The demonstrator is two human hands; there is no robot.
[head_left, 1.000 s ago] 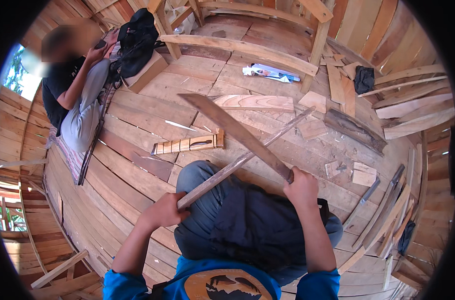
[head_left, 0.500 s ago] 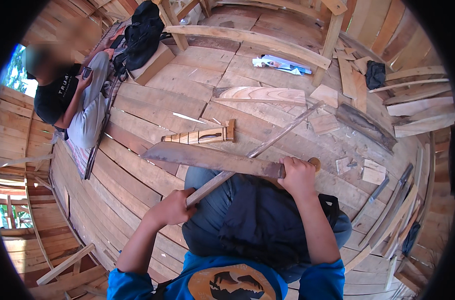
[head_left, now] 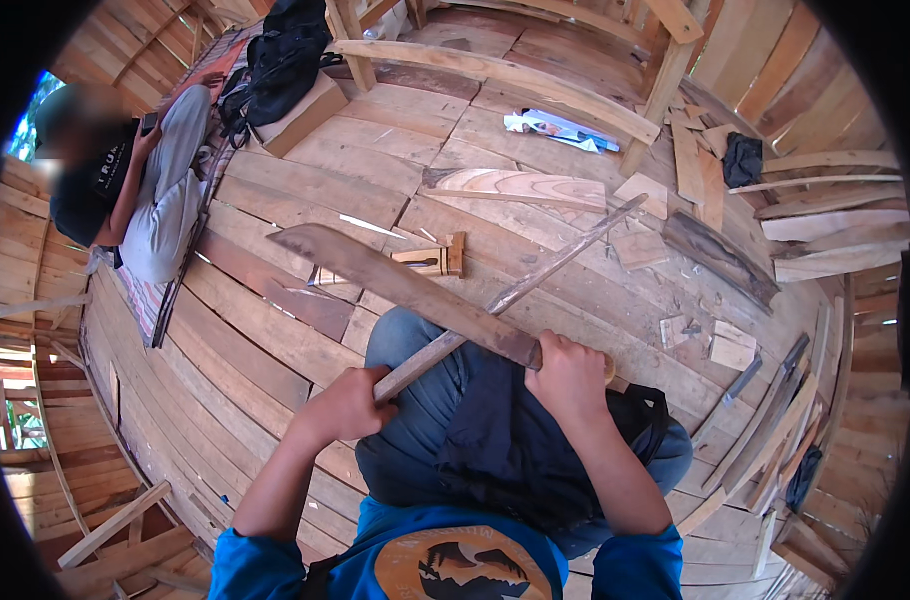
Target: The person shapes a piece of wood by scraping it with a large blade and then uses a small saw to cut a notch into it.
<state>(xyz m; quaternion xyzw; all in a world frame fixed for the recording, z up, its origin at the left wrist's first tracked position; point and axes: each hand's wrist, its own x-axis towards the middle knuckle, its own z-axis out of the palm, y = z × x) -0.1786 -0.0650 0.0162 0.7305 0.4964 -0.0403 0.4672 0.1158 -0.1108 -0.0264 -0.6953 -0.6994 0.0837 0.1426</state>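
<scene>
My right hand [head_left: 572, 378] is closed round the handle of a machete [head_left: 400, 288], whose broad, dull blade points to the far left. In my left hand [head_left: 349, 405] I grip the near end of a long wooden stick [head_left: 535, 278], which slants away to the far right. The blade lies across the stick above my lap, and the two seem to touch where they cross. Just beyond the blade a light wooden sheath with dark bands [head_left: 422, 262] rests on the floor, partly hidden by the machete.
A seated person [head_left: 125, 190] holds a small dark device at the left, near a black backpack [head_left: 287, 70] and a cardboard box [head_left: 305, 115]. Boards [head_left: 520, 187] and wood scraps lie ahead. Another long blade [head_left: 740, 385] is on the floor to my right.
The machete's handle has come nearer to me and slightly left, and its tip has swung up and away, so the blade slants more steeply. The stick stays in my left hand.
</scene>
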